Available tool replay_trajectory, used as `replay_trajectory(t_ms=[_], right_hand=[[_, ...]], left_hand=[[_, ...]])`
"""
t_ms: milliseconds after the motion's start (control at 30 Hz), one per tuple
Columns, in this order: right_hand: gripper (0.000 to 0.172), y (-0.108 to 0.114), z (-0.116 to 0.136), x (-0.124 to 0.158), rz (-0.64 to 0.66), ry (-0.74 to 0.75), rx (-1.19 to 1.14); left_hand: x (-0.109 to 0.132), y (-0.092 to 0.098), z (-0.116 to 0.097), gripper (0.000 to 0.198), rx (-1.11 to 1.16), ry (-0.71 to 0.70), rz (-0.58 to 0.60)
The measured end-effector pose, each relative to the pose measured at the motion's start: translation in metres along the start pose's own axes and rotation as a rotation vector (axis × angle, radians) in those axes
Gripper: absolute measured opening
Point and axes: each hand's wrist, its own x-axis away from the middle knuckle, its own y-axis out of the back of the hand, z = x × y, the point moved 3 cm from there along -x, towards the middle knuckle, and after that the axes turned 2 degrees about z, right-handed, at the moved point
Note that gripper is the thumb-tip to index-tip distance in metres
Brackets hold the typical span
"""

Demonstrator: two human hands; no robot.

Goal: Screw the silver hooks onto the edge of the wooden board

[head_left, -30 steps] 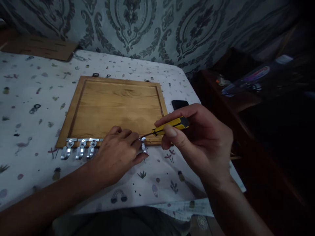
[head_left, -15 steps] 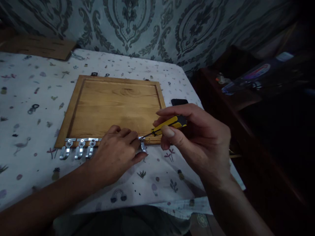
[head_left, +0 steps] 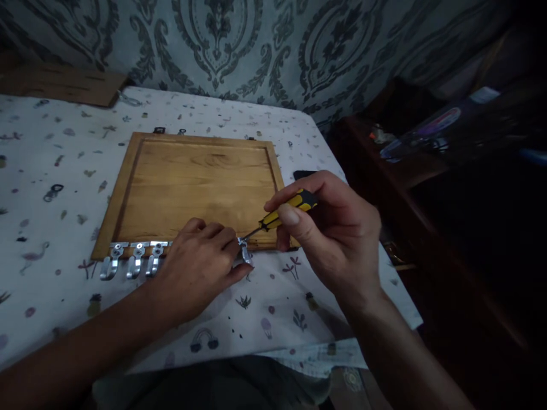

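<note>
A framed wooden board [head_left: 200, 188] lies flat on the table, with several silver metal hooks [head_left: 135, 262] in a row along its near edge. My right hand [head_left: 333, 233] grips a yellow and black screwdriver [head_left: 277, 213] between thumb and fingers. The screwdriver's tip meets the rightmost hook [head_left: 244, 250], near the board's right end. My left hand [head_left: 203, 262] lies over the near edge, its thumb and fingers closed around that same hook. It hides the middle of the hook row.
A patterned cloth [head_left: 60, 228] covers the table. Cardboard [head_left: 64, 85] lies at the back left beside pliers [head_left: 129, 100]. A dark flat object [head_left: 302, 173] sits right of the board, partly behind my hand. A plastic bottle [head_left: 431, 128] lies on dark furniture at the right.
The fingers of my right hand have shifted on the screwdriver handle, which has turned a little. Its tip stays at the hook, and my left hand keeps its place. The whole view has shifted slightly.
</note>
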Motion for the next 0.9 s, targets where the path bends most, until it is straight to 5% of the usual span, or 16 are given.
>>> replay_trajectory(t_ms=[167, 400, 533, 733, 900], right_hand=[[0.031, 0.003, -0.004, -0.001, -0.028, -0.043, -0.049], [0.023, 0.011, -0.006, 0.005, 0.137, -0.018, -0.109], [0.012, 0.008, -0.005, 0.005, 0.091, 0.019, -0.11], [0.033, 0.002, -0.004, 0.001, 0.017, -0.001, -0.124], [0.022, 0.008, -0.005, 0.003, 0.121, -0.026, -0.144]], left_hand=[[0.001, 0.0, 0.001, 0.027, -0.001, -0.004, -0.027], [0.0, 0.0, 0.0, 0.026, 0.008, -0.01, -0.007], [0.001, -0.001, 0.001, 0.027, 0.002, -0.005, -0.014], [0.001, 0.0, 0.0, 0.024, 0.0, -0.009, -0.038], [-0.001, 0.001, 0.0, 0.026, 0.006, -0.007, -0.014]])
